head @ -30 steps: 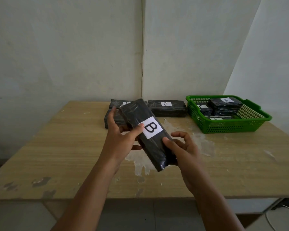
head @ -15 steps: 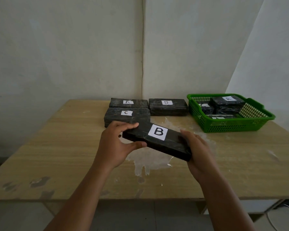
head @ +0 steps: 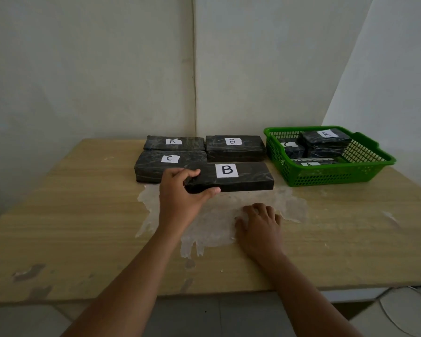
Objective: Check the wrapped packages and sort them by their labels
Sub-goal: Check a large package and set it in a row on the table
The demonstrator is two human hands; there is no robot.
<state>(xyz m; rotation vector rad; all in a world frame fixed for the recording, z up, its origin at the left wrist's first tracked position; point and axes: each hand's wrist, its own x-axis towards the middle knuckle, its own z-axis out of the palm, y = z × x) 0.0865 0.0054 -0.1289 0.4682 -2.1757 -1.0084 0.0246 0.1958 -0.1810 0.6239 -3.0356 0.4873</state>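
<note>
Black wrapping covers every package we see from the head camera. Our left hand [head: 180, 198] grips the left end of the near B package [head: 231, 177], thumb on its front edge and fingers curled over the top — the package lies flat on the wooden table [head: 71, 215], label up. Our right hand [head: 260, 224] rests palm down on the table nearer to us, on a pale worn patch [head: 216, 215], fingers loosely bent and holding nothing; it is apart from the package.

Just behind the near B package sits a second B package [head: 236, 147], with an A package [head: 174, 143] to its left against the wall. A C package [head: 163, 165] lies in front of the A one, touching or just beside the left end of the held package — we cannot tell which.

To the right stands a green basket [head: 326, 176] with more wrapped packages inside; an A-labelled package [head: 326, 139] lies on top.
</note>
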